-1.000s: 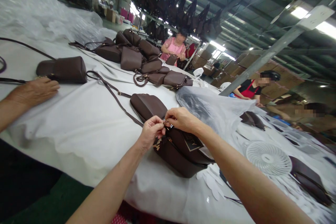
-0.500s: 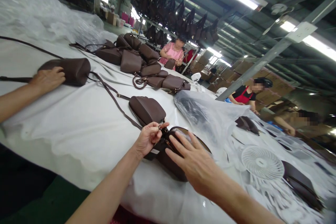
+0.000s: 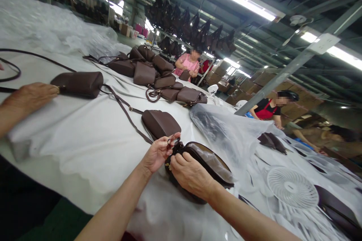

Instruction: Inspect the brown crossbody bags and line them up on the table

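An open brown bag [image 3: 209, 163] lies at the table's front edge, with clear plastic showing in its mouth. My left hand [image 3: 158, 152] pinches a thin dark cord or strap at the bag's left end. Beside it, my right hand [image 3: 188, 171] has its fingers drawn together on the bag's dark end; what they grip is hidden beneath them. Just behind my left hand lies a closed brown bag [image 3: 161, 123] with a long strap running left.
A co-worker's hand [image 3: 34, 96] touches another brown bag [image 3: 82, 84] at left. Several bags [image 3: 144, 73] are piled further back. Plastic film [image 3: 223, 124] and a white fan [image 3: 292, 187] lie to the right. More people work behind the table.
My right hand has moved left and its spread fingers have closed in beside my left hand, uncovering the bag's mouth. The co-worker's hand has slid left to the end of its bag.
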`<state>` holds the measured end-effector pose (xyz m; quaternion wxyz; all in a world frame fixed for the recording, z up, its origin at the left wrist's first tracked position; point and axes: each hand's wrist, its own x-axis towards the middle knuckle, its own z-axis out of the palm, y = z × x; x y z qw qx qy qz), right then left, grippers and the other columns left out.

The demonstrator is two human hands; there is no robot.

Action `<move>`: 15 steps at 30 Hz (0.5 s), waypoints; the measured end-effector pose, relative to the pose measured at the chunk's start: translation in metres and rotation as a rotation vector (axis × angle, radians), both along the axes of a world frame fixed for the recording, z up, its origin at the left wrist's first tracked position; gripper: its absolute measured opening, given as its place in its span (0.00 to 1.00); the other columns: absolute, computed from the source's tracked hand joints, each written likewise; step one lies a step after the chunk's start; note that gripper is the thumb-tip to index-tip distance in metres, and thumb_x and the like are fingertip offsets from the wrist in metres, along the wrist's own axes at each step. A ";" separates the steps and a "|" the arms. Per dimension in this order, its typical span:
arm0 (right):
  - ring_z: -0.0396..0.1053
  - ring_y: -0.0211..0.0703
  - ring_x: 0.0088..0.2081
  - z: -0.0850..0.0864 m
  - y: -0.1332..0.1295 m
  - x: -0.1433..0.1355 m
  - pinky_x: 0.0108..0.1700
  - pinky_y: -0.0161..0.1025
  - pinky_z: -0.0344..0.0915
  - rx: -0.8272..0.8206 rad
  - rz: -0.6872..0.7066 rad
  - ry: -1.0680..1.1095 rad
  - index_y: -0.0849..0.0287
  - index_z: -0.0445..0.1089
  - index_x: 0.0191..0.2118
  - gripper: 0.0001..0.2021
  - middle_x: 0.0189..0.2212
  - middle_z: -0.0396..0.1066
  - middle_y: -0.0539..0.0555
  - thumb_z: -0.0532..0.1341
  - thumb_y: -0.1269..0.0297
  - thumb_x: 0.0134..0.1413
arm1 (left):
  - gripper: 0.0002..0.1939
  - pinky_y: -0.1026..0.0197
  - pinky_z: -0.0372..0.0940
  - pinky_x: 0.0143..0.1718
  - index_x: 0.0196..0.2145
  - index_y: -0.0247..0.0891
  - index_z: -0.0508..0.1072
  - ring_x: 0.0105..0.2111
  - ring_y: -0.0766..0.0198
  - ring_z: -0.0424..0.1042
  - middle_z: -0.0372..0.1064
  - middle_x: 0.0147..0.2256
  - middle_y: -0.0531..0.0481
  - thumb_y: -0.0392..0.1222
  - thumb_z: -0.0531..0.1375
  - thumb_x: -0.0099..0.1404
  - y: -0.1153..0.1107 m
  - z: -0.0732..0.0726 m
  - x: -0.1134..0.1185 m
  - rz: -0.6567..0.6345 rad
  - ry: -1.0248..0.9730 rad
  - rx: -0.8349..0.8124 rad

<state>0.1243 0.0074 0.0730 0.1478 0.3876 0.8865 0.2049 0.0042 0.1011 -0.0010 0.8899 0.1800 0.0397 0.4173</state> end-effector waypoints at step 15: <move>0.73 0.45 0.43 0.056 0.060 -0.030 0.36 0.35 0.62 -0.204 -0.749 0.363 0.58 0.64 0.48 0.14 0.43 0.73 0.58 0.50 0.78 0.60 | 0.05 0.72 0.62 0.22 0.26 0.33 0.71 0.25 0.72 0.71 0.71 0.27 0.52 0.27 0.62 0.50 -0.006 -0.011 0.017 0.061 -0.227 -0.361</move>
